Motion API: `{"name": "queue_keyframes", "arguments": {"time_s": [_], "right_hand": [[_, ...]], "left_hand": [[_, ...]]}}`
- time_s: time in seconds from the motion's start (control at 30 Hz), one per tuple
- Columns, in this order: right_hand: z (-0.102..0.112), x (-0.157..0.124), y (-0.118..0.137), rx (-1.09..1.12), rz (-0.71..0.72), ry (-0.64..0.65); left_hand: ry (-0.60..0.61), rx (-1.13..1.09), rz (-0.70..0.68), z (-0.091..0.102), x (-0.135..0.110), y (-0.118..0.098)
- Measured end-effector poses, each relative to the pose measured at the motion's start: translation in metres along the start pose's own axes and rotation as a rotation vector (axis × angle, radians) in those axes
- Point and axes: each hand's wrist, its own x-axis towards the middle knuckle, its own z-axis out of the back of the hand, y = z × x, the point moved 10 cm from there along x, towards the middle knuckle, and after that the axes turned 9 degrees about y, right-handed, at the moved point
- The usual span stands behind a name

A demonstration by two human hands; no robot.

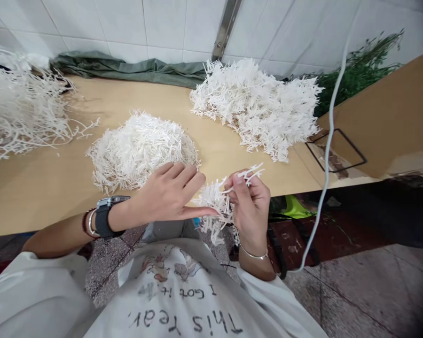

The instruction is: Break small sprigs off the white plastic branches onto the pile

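Note:
My right hand [249, 206] is closed around a bunch of white plastic sprigs [215, 202], with one forked sprig sticking up past the thumb. My left hand [169, 192], with a dark watch and bracelets on its wrist, has its fingers stretched out and its fingertips touching that bunch. Both hands hover at the front edge of a tan table [38, 188]. Just behind the left hand lies a round heap of short white pieces [141, 145].
A bigger pile of white branched sprigs [257, 105] lies at the back right, another [21, 112] at the far left. A green cloth [127, 68] runs along the tiled wall. A cardboard box [384, 117] with green sprigs behind it stands at the right. A white cable [327, 141] hangs down.

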Motion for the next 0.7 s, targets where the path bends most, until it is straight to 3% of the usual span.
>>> {"name": "queue_keyframes", "arguments": {"time_s": [0.23, 0.53, 0.7], "right_hand": [[-0.017, -0.002, -0.008, 0.007, -0.048, 0.108], [-0.029, -0.003, -0.012, 0.005, -0.067, 0.161], [-0.033, -0.003, -0.018, 0.026, -0.072, 0.179]], "left_hand": [[0.044, -0.152, -0.062, -0.008, 0.002, -0.001], [0.399, -0.795, 0.044, -0.043, -0.005, 0.006], [0.414, -0.929, 0.095, -0.049, -0.009, 0.007]]}}
